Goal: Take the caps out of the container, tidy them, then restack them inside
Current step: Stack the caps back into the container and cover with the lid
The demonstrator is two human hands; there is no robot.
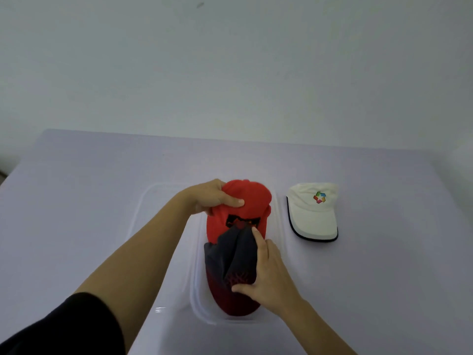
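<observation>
The crown of a bright red fabric cap (239,208) with a dark patch on its front is pinched in the left hand (213,197): the thumb lies across the top of the cloth and the fingers are curled behind it, so this grip is closed on the red cap at its eleven o'clock edge. The right hand (268,270) is clamped on a dark grey cap (230,254) whose lower part fades into dark red mesh; the index finger is stretched towards twelve o'clock along the cap's right side, up to the dark patch, and the thumb is pressed onto the mesh at six o'clock. The grey cap overlaps the near half of the red one, and both are held within the outline of a clear, shallow rectangular plastic container (198,298) with rounded corners; whether either cap rests on its floor cannot be told. A second clear rim (143,201), of a lid or another tray, is seen under the container at nine o'clock. At three o'clock of the container, just beside it, a cream-white cap (313,216) with a multicoloured emblem and a dark-edged peak lies on the pale lilac worktop (89,201), untouched by either hand. A black sleeve (64,326) covers the left upper arm.
</observation>
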